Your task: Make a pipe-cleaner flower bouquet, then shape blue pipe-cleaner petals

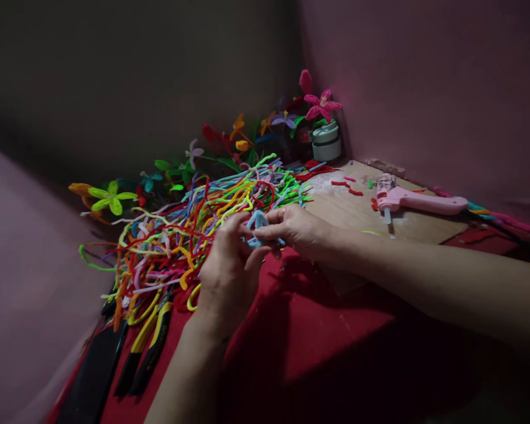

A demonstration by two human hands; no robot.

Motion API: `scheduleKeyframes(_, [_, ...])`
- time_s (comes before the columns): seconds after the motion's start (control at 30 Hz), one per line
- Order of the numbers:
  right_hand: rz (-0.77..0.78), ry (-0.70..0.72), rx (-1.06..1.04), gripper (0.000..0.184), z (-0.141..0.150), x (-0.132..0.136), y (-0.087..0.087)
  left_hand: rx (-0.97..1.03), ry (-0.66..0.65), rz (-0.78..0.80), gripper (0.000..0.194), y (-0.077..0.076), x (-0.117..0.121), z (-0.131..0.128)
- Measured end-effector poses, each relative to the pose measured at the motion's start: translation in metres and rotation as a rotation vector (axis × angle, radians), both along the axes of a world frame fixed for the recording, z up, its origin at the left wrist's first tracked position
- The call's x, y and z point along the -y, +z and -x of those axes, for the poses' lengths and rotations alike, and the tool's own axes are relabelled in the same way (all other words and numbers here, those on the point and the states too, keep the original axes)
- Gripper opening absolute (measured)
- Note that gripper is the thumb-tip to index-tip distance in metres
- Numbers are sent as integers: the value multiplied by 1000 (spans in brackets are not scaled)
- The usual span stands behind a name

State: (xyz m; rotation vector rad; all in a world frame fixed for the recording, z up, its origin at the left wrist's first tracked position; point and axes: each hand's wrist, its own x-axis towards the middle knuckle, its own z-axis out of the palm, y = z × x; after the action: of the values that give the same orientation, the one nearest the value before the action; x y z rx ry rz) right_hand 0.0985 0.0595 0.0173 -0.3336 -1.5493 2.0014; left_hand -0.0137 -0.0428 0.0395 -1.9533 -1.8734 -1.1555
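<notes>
"What have I got?"
"My left hand [230,268] and right hand [299,231] both pinch the light-blue fuzzy piece [260,220], fingers closed, over the red bench [318,330], near the stem pile [170,232]."

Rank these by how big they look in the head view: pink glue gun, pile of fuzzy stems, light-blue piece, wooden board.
1. Pile of fuzzy stems
2. Wooden board
3. Pink glue gun
4. Light-blue piece, partly covered

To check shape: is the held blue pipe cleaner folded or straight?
Folded: the blue pipe cleaner bends into a peak between left hand and right hand.
</notes>
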Motion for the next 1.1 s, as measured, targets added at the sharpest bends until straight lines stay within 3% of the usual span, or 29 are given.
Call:
scheduleKeyframes(0.1, [133, 48, -70, 8, -1, 2, 4, 391, -49, -43, 39, 7, -2, 13])
scheduleKeyframes(0.2, [280, 99, -83, 8, -4, 5, 9, 545, -118, 217, 27, 10, -4, 20])
scheduleKeyframes(0.27, [339, 133, -86, 7, -5, 6, 11, 451, -166, 319, 19, 9, -5, 19])
scheduleKeyframes(0.37, [362, 150, -65, 8, -5, 4, 10, 124, -122, 201, 16, 5, -5, 13])
scheduleKeyframes(0.47, [316, 61, -66, 9, -3, 2, 8, -106, -61, 162, 23, 4, -6, 10])
scheduleKeyframes(0.6, [296, 16, -41, 13, -2, 1, 7, -89, -99, 412, 25, 7, -6, 13])
scheduleKeyframes(0.83, [415, -42, 32, 16, -1, 6, 8, 88, -269, 756, 26, 15, 0, 19])
scheduleKeyframes(1.0, [382, -73, 10, 22, -2, 13, 10, 180, -370, 861, 24, 13, -1, 19])
scheduleKeyframes(1.1, [357, -106, 52, 25, 0, 14, 6, -64, -277, 796, 22, 6, -5, 17])
